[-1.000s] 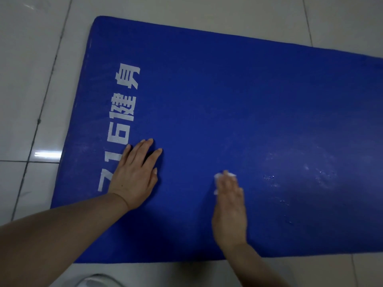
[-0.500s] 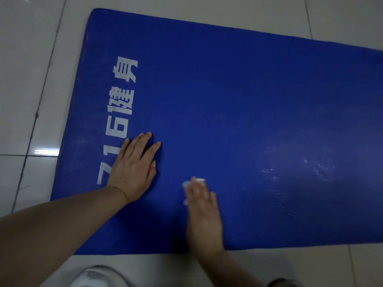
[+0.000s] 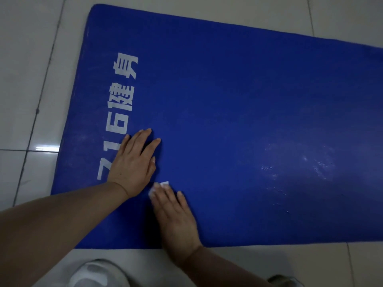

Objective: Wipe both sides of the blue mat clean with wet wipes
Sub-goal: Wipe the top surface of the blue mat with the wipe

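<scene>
Blue mat (image 3: 228, 112) lies flat on pale tiled floor (image 3: 27, 79), white lettering near its left end, wet sheen at right. Your left hand (image 3: 132, 162) rests flat, fingers spread. Your right hand (image 3: 176, 220) presses wet wipe (image 3: 163, 184) flat under straight fingers, near front edge.

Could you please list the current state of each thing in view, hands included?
Blue foam mat with white printed lettering: flat on the tiled floor, wet sheen at right.
White wet wipe: pressed onto the mat under the right fingers, mostly hidden.
Left hand: flat, fingers straight, pressing on the mat.
Right hand: flat, fingers straight, pressing the wipe.
White shoe: on the floor, near edge.
</scene>
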{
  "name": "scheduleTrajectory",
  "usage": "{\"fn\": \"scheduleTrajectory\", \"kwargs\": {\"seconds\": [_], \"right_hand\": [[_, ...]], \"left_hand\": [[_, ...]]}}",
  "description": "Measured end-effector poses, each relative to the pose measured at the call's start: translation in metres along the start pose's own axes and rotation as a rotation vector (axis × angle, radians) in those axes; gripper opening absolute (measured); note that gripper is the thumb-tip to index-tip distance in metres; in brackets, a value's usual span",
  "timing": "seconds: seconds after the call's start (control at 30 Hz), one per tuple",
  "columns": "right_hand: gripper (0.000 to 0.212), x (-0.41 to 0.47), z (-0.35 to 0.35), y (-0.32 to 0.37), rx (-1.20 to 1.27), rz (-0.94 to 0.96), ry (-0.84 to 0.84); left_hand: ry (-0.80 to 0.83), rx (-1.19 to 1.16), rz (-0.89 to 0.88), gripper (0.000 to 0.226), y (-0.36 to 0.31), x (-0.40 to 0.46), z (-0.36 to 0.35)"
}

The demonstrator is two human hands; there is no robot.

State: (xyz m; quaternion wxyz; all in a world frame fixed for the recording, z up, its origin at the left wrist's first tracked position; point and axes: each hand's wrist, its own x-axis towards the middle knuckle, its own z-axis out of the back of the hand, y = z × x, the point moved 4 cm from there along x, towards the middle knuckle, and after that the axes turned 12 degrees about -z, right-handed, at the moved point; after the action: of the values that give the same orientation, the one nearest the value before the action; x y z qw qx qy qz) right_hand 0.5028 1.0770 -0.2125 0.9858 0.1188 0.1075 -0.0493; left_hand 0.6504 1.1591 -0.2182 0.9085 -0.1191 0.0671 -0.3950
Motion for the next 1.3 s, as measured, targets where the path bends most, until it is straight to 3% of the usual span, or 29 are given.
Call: {"fn": "scheduleTrajectory", "kwargs": {"seconds": [0.2,0.33,0.47,0.63,0.7,0.83,0.93,1.03,1.2,1.3], "right_hand": [[0.059,-0.037,0.008,-0.093,-0.108,0.013,0.01],[0.056,-0.023,0.005,-0.046,-0.013,0.038,0.024],[0.055,-0.013,0.002,0.011,-0.075,0.244,0.114],[0.05,-0.045,0.001,-0.049,-0.229,0.358,0.1],[0.056,-0.069,0.01,-0.098,-0.338,0.427,0.09],[0.093,-0.081,0.028,-0.144,-0.509,0.535,0.251],[0.059,-0.069,0.018,-0.106,-0.413,0.676,0.192],[0.049,-0.052,0.0,-0.061,-0.39,0.8,0.181],[0.058,-0.056,0.019,-0.105,-0.443,0.768,0.267],[0.082,-0.077,0.034,-0.158,-0.456,0.704,0.286]], "left_hand": [[-0.006,-0.004,-0.004,0.051,-0.001,-0.001,0.0],[0.003,0.013,0.0,0.051,-0.002,-0.001,0.0],[0.001,0.006,0.021,0.052,-0.003,-0.001,0.001],[0.003,-0.015,-0.021,0.051,-0.021,-0.008,-0.004],[0.021,-0.008,-0.039,0.051,-0.027,-0.011,-0.007],[0.041,-0.003,-0.032,0.052,-0.026,-0.011,-0.009],[0.052,0.004,-0.03,0.052,-0.026,-0.01,-0.01],[0.06,0.007,-0.028,0.052,-0.026,-0.01,-0.01],[0.058,-0.002,-0.02,0.053,-0.026,-0.01,-0.01],[0.067,0.002,-0.017,0.054,-0.027,-0.011,-0.011]]}}
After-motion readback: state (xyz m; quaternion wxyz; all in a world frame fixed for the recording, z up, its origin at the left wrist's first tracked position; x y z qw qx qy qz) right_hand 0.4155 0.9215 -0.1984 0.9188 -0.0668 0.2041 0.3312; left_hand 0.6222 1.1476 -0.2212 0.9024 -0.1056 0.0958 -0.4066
